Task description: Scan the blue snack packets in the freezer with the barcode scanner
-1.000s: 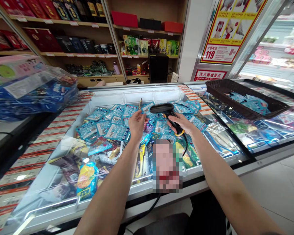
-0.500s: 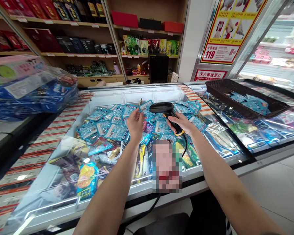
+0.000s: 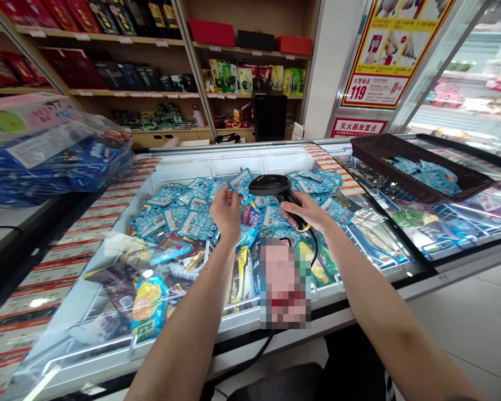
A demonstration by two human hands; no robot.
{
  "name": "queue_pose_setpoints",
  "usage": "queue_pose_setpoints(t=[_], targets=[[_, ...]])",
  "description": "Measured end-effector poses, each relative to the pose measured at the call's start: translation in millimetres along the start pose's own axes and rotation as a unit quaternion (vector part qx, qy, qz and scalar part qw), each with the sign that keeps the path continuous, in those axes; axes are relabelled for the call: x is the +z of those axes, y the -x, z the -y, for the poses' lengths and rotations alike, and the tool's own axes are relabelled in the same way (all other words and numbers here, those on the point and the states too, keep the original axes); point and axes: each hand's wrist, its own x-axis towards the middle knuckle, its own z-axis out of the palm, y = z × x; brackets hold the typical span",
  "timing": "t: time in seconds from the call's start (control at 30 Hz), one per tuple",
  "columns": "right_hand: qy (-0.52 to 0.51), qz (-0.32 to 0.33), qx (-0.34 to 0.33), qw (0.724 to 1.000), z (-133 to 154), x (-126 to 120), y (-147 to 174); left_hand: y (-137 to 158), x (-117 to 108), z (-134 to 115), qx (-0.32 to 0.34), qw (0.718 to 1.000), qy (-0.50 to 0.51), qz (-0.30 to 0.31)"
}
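Observation:
My left hand point(image 3: 226, 213) is closed, its thumb and fingers pinching a small blue printed packet point(image 3: 241, 179) by its lower edge. The packet's barcode side faces up toward me. Wrapped round the handle of a black barcode scanner point(image 3: 270, 182) is my right hand point(image 3: 304, 211). The scanner's head sits just right of the held packet, and its cable hangs below my right hand. Many similar blue packets point(image 3: 198, 224) lie spread on the glass top of the freezer point(image 3: 271, 161), under and around both hands.
A dark woven basket point(image 3: 367, 149) with several blue packets stands at the right. Plastic-wrapped cartons point(image 3: 37, 145) are at the left. Frozen goods such as a yellow-and-blue bag point(image 3: 147, 303) show through the glass. A blurred-out patch point(image 3: 281, 284) covers something near the front edge. Shelves stand behind.
My left hand has shifted slightly left, and the blue packet at its fingertips has moved with it. The barcode scanner in my right hand has also moved a little left.

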Motion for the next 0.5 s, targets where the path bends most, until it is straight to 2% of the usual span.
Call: queue_pose_setpoints(t=[0.2, 0.5], targets=[[0.009, 0.019, 0.006, 1.000, 1.3, 1.4, 0.6, 1.3, -1.6, -2.4, 0.006, 1.000, -0.022, 0.004], [-0.019, 0.002, 0.008, 1.000, -2.7, 1.2, -0.2, 1.1, -1.0, -2.0, -0.008, 1.000, -0.019, 0.012]])
